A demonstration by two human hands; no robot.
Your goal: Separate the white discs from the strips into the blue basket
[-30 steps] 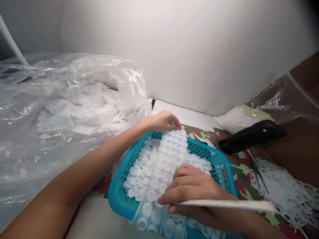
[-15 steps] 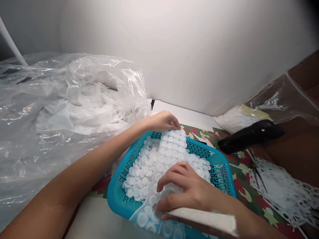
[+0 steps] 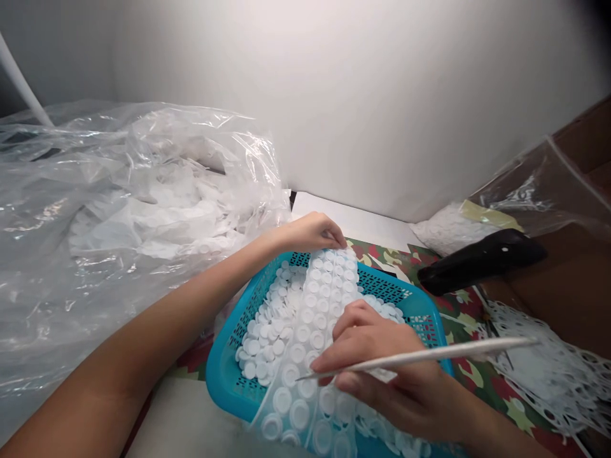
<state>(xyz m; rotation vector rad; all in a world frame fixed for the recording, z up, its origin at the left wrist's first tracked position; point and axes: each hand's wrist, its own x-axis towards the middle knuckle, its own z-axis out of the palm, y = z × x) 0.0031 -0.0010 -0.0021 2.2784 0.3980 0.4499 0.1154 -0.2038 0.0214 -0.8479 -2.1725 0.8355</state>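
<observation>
A translucent strip with rows of round white discs (image 3: 317, 318) stretches over a blue plastic basket (image 3: 224, 381) towards me. My left hand (image 3: 319, 232) pinches the strip's far end at the basket's back rim. Over the nearer part of the strip, my right hand (image 3: 382, 362) grips a slim pointed tool with a white wrapped handle (image 3: 443, 352). The tool's thin tip points left and lies close to the discs; whether it touches them I cannot tell. Loose white discs (image 3: 267, 337) fill the basket beneath the strip.
A large clear plastic bag (image 3: 191, 210) with white scraps spreads on the left. To the right lie a black elongated object (image 3: 482, 261), a pile of white perforated sheets (image 3: 539, 356) and a cardboard box (image 3: 558, 280). Patterned cloth (image 3: 470, 375) covers the table under the basket.
My right hand has rolled and shifted slightly right, swinging the tool's handle up and its tip out over the discs. My left hand stays at the strip's far end.
</observation>
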